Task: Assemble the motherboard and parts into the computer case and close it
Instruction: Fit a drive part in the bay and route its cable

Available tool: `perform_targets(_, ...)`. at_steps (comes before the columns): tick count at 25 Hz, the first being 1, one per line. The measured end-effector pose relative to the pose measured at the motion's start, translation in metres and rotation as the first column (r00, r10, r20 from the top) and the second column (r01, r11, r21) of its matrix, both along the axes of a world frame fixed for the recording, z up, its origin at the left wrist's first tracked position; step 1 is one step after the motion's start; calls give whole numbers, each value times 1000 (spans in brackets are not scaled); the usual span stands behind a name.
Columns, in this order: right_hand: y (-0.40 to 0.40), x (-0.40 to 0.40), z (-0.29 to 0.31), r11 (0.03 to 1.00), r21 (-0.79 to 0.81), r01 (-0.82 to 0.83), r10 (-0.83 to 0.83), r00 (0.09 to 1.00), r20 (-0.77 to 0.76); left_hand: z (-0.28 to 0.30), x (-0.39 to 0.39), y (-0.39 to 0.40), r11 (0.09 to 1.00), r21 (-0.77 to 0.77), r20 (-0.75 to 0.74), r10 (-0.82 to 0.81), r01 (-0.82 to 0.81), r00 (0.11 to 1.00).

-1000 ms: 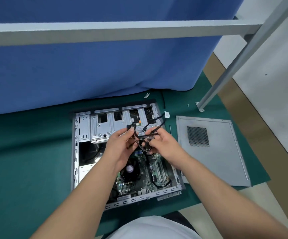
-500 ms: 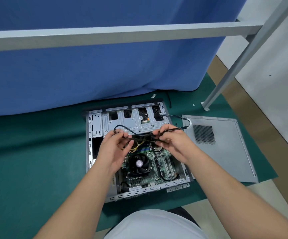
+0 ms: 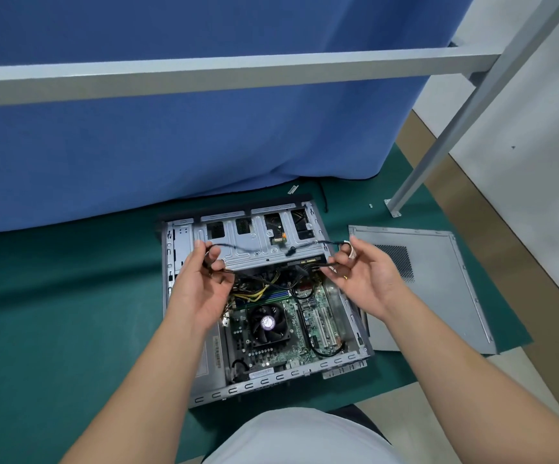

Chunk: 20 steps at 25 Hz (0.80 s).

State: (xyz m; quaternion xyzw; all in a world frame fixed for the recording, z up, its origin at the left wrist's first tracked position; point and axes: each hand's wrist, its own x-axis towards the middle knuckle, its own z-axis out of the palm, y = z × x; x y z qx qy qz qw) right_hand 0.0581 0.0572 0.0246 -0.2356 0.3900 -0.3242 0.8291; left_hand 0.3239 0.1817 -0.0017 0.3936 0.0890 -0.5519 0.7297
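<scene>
Above the open computer case (image 3: 264, 380) on the green mat (image 3: 53, 313), I hold a black cable (image 3: 254, 251) stretched between both hands. Left hand (image 3: 201, 289) fingers pinch one end; right hand (image 3: 361, 276) fingers pinch the other. Side panel (image 3: 438, 296) lies just right of the case.

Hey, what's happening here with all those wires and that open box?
A person is putting a computer together. Both hands hold a black cable stretched above the open computer case: the left hand grips one end, the right hand the other. The motherboard already sits inside. The side panel lies beside the case, not yet fitted.
</scene>
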Motion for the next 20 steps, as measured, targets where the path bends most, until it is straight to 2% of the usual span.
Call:
perform_targets(4, -6, 4, -7, 999, -10, -34, 33, 994, -105, 0, 8, -15, 999, -42, 33, -8, 9, 999)
perform_targets(8, -13, 7, -10, 999, 12, -44, 45, 995, -93, 4, 22, -39, 999, -49, 86, -11, 15, 996)
perform_targets(13, -23, 13, -6, 998, -10, -54, 53, 994, -95, 12, 45, -82, 1000, 14, 106, -15, 14, 994)
perform_targets(16, -30, 25, -1, 995, -72, -70, 60, 988, -141, 18, 55, -110, 999, 44, 90, -33, 29, 995)
perform_targets(20, -46, 44, 14, 968, -203, -145, 94, 966, -241, 15, 58, -139, 989, 114, 181, -114, 95, 977)
